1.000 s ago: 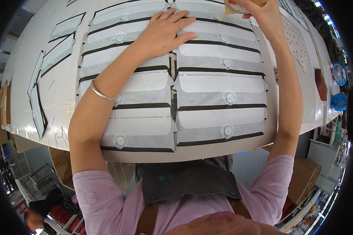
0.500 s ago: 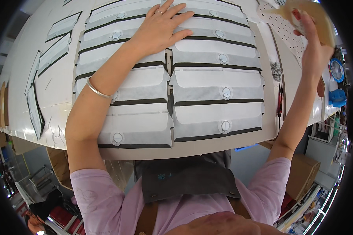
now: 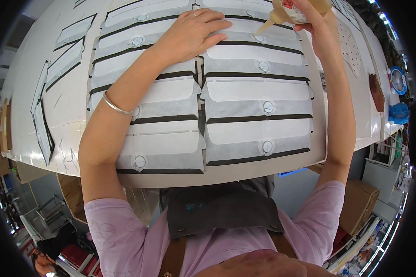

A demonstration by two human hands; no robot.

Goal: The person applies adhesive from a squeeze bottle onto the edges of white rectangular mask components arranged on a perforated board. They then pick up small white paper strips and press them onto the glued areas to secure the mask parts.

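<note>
Aslant, bottle [image 3: 292, 15] in right hand [image 3: 322, 30], panels [image 3: 255, 91] below

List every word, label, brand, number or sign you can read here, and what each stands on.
No text reads clearly enough to quote.
Pale label with a red patch, on the bottle in the right hand: too small and blurred to read.
Small blue marks on the dark apron: too small to read.
White and grey panels: no writing visible.
</note>
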